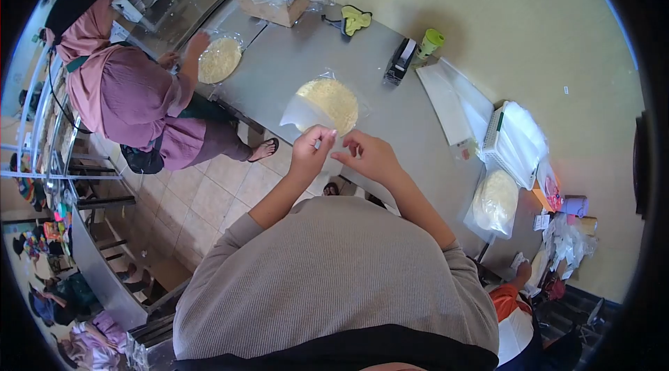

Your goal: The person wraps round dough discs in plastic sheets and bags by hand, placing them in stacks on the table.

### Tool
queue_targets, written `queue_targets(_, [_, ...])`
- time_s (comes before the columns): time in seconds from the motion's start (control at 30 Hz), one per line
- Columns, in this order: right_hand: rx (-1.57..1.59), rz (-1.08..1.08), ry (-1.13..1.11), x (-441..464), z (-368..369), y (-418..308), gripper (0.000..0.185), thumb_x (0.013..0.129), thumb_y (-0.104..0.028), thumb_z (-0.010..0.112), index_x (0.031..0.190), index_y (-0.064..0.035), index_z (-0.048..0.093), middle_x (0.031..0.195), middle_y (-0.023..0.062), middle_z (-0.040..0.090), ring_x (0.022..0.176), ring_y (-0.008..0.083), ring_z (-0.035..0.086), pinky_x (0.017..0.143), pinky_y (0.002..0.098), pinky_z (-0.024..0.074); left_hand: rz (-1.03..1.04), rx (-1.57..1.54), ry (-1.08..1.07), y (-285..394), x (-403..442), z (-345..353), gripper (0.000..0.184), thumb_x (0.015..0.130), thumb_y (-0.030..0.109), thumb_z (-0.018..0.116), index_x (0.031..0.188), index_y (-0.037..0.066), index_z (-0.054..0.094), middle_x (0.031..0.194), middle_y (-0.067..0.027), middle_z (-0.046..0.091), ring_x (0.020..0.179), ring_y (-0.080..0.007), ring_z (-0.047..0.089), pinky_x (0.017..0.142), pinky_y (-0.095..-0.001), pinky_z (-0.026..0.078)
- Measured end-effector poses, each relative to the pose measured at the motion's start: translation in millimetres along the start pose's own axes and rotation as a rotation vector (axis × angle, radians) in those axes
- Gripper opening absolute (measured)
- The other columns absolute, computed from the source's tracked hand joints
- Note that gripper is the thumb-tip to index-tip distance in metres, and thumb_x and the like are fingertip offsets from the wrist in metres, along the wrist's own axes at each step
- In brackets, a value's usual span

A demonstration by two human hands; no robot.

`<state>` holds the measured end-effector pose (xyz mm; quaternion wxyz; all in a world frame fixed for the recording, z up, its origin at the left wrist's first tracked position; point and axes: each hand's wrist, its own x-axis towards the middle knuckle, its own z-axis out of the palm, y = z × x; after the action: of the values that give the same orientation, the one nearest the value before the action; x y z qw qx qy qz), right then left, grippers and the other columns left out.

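Observation:
My left hand (312, 151) is closed, its thumb and fingers pinching the lower edge of a thin white translucent sheet (298, 114). The sheet overlaps the left part of a round, pale yellow flatbread (336, 99) in clear plastic on the grey table; whether it is one piece or a stack, I cannot tell. Just right of my left hand, my right hand (371, 156) has bent fingers apart from the thumb, with nothing visible between them. Both hands are at the table's near edge, just below the flatbread.
A co-worker (136, 92) stands at the left, hands by another bagged flatbread (220, 61). Farther back are a box (279, 12) topped with clear bags, a tape dispenser (400, 61) and a green cup (431, 43). At right lie white sheets (453, 102), a basket (496, 137) and a filled bag (496, 202).

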<state>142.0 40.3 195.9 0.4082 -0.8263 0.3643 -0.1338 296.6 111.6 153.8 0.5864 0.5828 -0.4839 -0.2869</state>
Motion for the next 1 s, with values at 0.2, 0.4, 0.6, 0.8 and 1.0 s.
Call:
queue_targets(0.2, [0.359, -0.061, -0.226, 4.8, 17.6, 20.8, 0.015, 0.089, -0.019, 0.054, 0.094, -0.0058, 0.059, 0.069, 0.0078, 0.058, 0.059, 0.0138, 0.054, 0.059, 0.0305, 0.0461, -0.087, -0.056, -0.076, -8.3, -6.4, -15.2, 0.016, 0.087, 0.008, 0.061, 0.073, 0.002, 0.055, 0.065, -0.0028, 0.055, 0.061, -0.009, 0.049, 0.056, -0.0233, 0.04])
queue_targets(0.4, [0.781, 0.191, -0.081, 9.9, 13.8, 47.6, 0.018, 0.095, -0.015, 0.044, 0.096, -0.0038, 0.058, 0.076, 0.0053, 0.061, 0.063, 0.012, 0.057, 0.062, 0.0265, 0.0485, -0.315, 0.102, 0.039, -60.4, -19.9, -82.8, 0.021, 0.086, 0.016, 0.063, 0.072, 0.004, 0.052, 0.067, 0.0004, 0.056, 0.061, -0.008, 0.053, 0.052, -0.0223, 0.04])
queue_targets(0.6, [0.643, -0.067, -0.128, 9.1, 58.9, 46.4, 0.019, 0.094, -0.019, 0.049, 0.105, -0.0049, 0.056, 0.086, 0.0074, 0.064, 0.075, 0.0151, 0.063, 0.069, 0.0277, 0.0495, -0.715, -0.073, 0.045, -20.8, -36.3, -78.2, 0.026, 0.09, 0.029, 0.057, 0.099, 0.005, 0.053, 0.087, -0.0032, 0.058, 0.071, -0.0114, 0.059, 0.058, -0.0231, 0.046])
queue_targets(0.8, [0.695, 0.055, -0.595, 12.3, 68.3, 43.1, 0.03, 0.093, -0.025, 0.054, 0.115, -0.0059, 0.052, 0.112, 0.0088, 0.059, 0.101, 0.0176, 0.057, 0.086, 0.0315, 0.0451, -0.57, 0.065, 0.068, -62.1, -72.1, -94.9, 0.021, 0.091, 0.022, 0.049, 0.104, 0.007, 0.055, 0.086, -0.0035, 0.058, 0.07, -0.0115, 0.058, 0.06, -0.0275, 0.047])
queue_targets(1.0, [1.345, 0.795, -0.177, 32.2, 100.3, 165.1, 0.071, 0.088, -0.042, 0.056, 0.139, -0.0061, 0.022, 0.137, 0.0147, 0.034, 0.122, 0.0331, 0.038, 0.099, 0.0517, 0.0366, -0.542, 0.644, 0.071, -20.1, -110.6, -131.4, 0.033, 0.089, 0.023, 0.042, 0.115, 0.015, 0.06, 0.102, -0.02, 0.059, 0.096, -0.0345, 0.058, 0.084, -0.0411, 0.046])
